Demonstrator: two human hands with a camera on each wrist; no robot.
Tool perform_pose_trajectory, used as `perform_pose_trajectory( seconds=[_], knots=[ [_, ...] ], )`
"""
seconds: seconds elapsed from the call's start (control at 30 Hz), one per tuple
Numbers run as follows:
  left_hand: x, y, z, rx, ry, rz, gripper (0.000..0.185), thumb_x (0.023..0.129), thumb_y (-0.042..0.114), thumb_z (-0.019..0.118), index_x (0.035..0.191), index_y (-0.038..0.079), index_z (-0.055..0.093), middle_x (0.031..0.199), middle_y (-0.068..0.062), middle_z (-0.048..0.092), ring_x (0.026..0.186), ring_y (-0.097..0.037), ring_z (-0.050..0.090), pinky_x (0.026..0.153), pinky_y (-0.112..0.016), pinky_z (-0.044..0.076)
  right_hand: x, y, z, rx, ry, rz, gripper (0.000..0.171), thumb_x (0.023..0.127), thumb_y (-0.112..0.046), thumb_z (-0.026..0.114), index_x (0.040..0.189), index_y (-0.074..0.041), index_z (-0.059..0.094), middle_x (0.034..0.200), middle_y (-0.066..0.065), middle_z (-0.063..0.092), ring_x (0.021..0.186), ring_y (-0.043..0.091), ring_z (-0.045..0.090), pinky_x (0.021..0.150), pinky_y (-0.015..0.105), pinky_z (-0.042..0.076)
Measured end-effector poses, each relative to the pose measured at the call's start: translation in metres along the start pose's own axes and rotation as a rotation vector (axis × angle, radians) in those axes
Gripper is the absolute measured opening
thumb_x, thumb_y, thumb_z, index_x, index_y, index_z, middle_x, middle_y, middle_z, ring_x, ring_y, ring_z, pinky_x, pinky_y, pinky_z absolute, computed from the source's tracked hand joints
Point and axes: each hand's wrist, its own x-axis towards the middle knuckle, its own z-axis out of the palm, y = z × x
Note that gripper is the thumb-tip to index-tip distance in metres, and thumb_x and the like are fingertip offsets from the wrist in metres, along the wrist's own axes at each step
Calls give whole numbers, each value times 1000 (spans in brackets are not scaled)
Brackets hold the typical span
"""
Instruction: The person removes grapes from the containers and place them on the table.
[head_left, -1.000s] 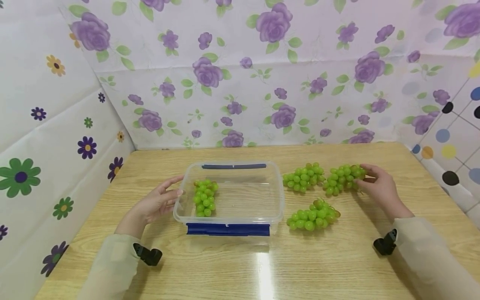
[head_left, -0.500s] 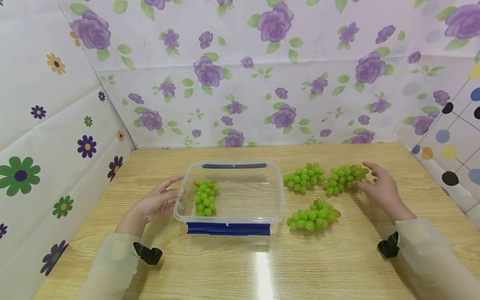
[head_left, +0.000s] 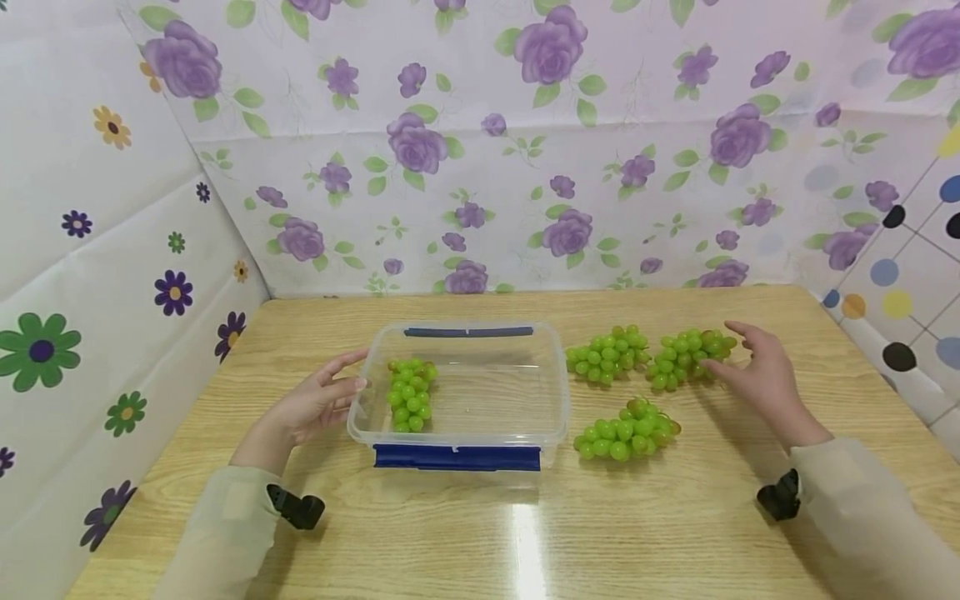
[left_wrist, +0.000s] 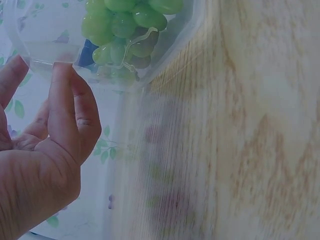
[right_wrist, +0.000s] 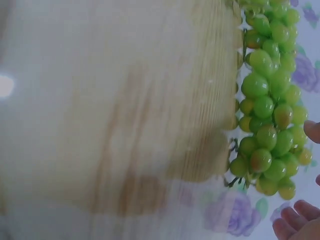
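A clear plastic box (head_left: 551, 392) with blue latches stands on the wooden table, one green grape bunch (head_left: 408, 394) lying at its left end. My left hand (head_left: 318, 404) rests open against the box's left wall; the left wrist view shows its fingertips (left_wrist: 62, 75) at the rim, grapes (left_wrist: 125, 27) behind the plastic. Right of the box lie three bunches: a far one (head_left: 606, 352), a far right one (head_left: 686, 357) and a near one (head_left: 626, 431). My right hand (head_left: 753, 371) hovers open beside the far right bunch (right_wrist: 270, 105), fingers spread, holding nothing.
Flower-patterned sheets wall in the table (head_left: 480, 533) at the back and on both sides. Small black wrist cameras (head_left: 296, 508) sit on both sleeves. Bare tabletop shows in front of the box and behind it.
My right hand let go of the far right bunch and drew slightly back with its fingers spread. The bunch stays on the table. The left hand has not moved.
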Motion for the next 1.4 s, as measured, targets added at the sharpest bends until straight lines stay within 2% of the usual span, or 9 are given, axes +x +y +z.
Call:
perform_pose_trajectory(
  seconds=[0.23,0.7,1.1,1.4],
  knots=[
    [-2,1,-2,34,12,-15,70,99,23,53,154,20,10,125,-8,44,106,-11,61,83,-25,54,-1,-13,1,-15,90,-94,65,87,-17,70,138,9,40,133,37,41,120,55,34,93,68,29],
    [-4,5,-2,41,5,-14,70,99,22,52,154,19,9,129,-11,45,107,-14,61,84,-26,54,-1,-31,3,-46,115,-233,62,78,-3,76,132,6,47,130,33,45,119,50,38,92,66,33],
    [-3,1,-1,34,-2,-18,70,99,20,52,154,18,10,118,-5,54,102,-13,63,83,-26,54,0,-52,3,-71,129,-373,65,72,6,78,130,6,49,125,30,48,114,49,42,90,64,35],
    [-5,5,0,78,20,-9,71,98,24,53,154,18,10,137,-22,40,114,-19,58,88,-28,52,4,-69,6,-66,134,-461,66,68,8,79,128,5,51,126,29,50,114,49,41,91,64,33]
  ],
)
